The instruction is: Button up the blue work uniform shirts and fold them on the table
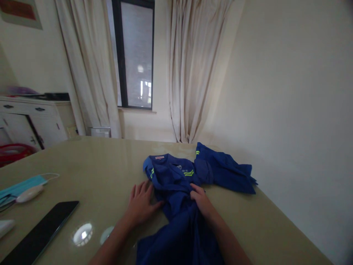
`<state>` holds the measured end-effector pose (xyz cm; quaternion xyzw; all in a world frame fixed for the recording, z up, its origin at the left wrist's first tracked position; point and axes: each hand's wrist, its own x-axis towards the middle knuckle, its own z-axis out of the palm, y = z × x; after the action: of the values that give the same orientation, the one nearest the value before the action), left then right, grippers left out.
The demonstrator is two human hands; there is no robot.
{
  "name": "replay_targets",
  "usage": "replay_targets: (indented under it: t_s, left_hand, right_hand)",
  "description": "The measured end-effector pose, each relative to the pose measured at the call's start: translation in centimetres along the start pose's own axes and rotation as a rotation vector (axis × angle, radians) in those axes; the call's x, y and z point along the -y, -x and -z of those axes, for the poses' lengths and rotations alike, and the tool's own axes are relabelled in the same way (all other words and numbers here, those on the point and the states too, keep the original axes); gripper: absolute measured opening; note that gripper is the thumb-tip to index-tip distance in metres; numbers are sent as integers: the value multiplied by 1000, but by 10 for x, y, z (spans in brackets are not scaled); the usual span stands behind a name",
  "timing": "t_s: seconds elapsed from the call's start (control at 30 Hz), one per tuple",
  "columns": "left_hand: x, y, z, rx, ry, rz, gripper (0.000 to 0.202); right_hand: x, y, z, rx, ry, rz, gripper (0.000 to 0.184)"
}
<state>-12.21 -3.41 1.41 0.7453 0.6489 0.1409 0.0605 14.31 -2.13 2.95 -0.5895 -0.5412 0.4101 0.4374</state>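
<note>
A blue work jacket [179,176] with yellow-green reflective stripes lies crumpled on the beige table [104,162]. One sleeve [226,169] stretches out to the right. My left hand [140,204] rests flat on the table with fingers spread, its thumb touching the jacket's left edge. My right hand [201,200] lies on the jacket's middle, fingers curled into a fold of the blue cloth. The lower part of the jacket hangs toward me between my forearms.
A dark tablet [41,232] lies at the near left. Behind it are a blue face mask [22,186] and a small white oval object [29,194]. A white cabinet [30,117] stands at the far left. Curtains and a window are behind the table; a wall runs along the right.
</note>
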Motion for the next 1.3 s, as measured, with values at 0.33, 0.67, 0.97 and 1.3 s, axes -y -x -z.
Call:
replay_targets:
  t_s: [0.33,0.67,0.97,1.3]
  left_hand:
    - [-32,-5,-1,-128,91,34,28]
    - [82,-21,64,-806,183,624,37]
    - [23,-13,4,-148,-31,67,40]
    - [84,-18,43,-654,-50,560,42]
  right_hand:
    - [21,1,5,-192,-385,0,17]
    - [26,8,8,-47,-136,158,43]
    - [12,7,12,-102,352,256,37]
    - [5,5,9,-216,646,329,27]
